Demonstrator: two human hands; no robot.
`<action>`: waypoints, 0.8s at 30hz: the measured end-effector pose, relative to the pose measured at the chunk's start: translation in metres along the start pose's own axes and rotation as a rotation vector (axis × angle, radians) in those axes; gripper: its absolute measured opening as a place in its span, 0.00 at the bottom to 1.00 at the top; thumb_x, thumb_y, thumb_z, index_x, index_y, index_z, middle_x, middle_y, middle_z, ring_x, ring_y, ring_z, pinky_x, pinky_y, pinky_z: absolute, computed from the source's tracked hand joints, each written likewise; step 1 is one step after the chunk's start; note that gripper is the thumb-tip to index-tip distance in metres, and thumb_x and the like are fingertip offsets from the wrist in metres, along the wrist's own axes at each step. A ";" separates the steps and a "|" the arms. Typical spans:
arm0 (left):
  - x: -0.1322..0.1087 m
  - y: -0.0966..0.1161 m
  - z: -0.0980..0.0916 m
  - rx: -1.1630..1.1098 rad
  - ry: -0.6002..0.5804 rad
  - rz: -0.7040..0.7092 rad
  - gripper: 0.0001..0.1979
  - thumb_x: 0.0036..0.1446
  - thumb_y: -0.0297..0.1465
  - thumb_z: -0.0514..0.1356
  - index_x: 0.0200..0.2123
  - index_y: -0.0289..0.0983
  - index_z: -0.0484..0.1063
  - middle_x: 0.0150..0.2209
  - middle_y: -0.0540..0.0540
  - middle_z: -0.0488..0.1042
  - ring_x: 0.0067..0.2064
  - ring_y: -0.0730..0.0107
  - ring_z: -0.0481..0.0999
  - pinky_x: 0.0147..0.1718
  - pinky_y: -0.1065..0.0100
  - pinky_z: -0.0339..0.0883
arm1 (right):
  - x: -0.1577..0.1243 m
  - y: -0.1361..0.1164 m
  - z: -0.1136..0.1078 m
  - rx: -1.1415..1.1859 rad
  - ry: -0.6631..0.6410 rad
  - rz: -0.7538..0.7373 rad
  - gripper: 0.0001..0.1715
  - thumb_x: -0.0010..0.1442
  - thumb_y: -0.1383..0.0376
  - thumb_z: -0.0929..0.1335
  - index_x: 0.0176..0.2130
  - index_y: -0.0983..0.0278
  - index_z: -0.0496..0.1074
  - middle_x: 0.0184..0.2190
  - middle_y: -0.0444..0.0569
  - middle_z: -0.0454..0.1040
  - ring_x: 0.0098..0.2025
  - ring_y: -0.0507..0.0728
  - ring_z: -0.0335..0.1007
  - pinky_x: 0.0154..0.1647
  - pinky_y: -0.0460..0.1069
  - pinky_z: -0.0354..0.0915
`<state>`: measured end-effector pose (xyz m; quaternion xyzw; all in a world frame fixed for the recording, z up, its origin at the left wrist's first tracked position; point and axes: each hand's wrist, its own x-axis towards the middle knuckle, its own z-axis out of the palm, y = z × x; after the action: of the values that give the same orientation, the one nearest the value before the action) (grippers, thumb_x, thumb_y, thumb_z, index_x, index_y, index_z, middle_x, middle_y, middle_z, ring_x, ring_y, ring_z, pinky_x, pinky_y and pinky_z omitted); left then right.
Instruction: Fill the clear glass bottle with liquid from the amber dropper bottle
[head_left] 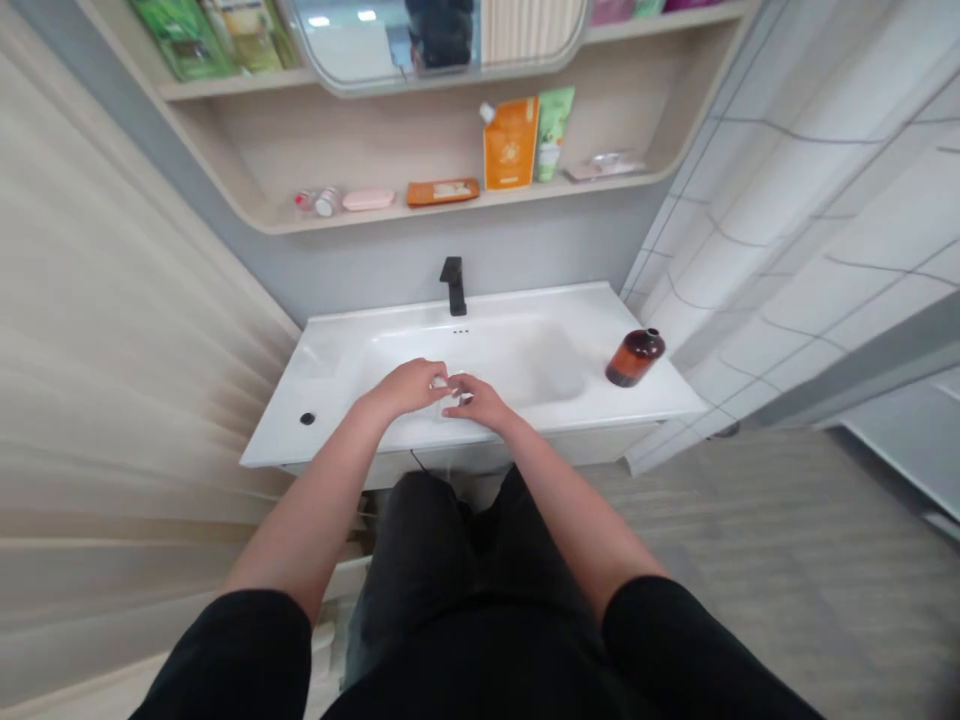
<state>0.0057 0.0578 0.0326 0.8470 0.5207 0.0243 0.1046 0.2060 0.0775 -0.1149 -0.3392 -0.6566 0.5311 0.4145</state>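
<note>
Both my hands meet over the front of the white sink (322,350). My left hand (409,385) is curled, its fingertips pinching a small pale object I cannot make out. My right hand (476,400) touches the left one, fingers bent and pressed against the same small thing. The black faucet (453,285) stands behind them at the back of the basin.
An amber bottle (634,357) stands on the right of the sink top. A wall shelf (465,200) above holds an orange pouch (510,143), a green tube (553,132) and small packs. Tiled wall on the right, panelled wall on the left.
</note>
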 end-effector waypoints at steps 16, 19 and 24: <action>0.009 0.021 -0.010 0.280 -0.125 -0.184 0.29 0.75 0.51 0.54 0.44 0.36 0.88 0.45 0.29 0.86 0.52 0.39 0.86 0.50 0.54 0.75 | 0.000 0.004 0.000 0.015 -0.007 -0.003 0.42 0.44 0.52 0.87 0.55 0.57 0.80 0.55 0.51 0.82 0.49 0.60 0.79 0.50 0.56 0.77; 0.006 0.018 -0.018 0.199 -0.174 -0.057 0.17 0.66 0.39 0.65 0.52 0.40 0.86 0.50 0.33 0.86 0.53 0.43 0.85 0.52 0.55 0.74 | 0.001 0.005 -0.001 0.008 -0.008 0.007 0.42 0.44 0.52 0.87 0.55 0.57 0.81 0.53 0.51 0.82 0.49 0.60 0.79 0.50 0.55 0.77; 0.001 0.014 -0.023 0.134 -0.109 0.081 0.22 0.64 0.39 0.67 0.60 0.42 0.81 0.59 0.38 0.83 0.60 0.47 0.82 0.58 0.58 0.73 | 0.001 0.005 -0.001 0.027 -0.005 0.002 0.42 0.43 0.52 0.87 0.55 0.58 0.81 0.55 0.51 0.82 0.50 0.60 0.79 0.51 0.56 0.77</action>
<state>0.0152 0.0559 0.0580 0.8725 0.4800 -0.0523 0.0748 0.2068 0.0797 -0.1196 -0.3329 -0.6499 0.5412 0.4170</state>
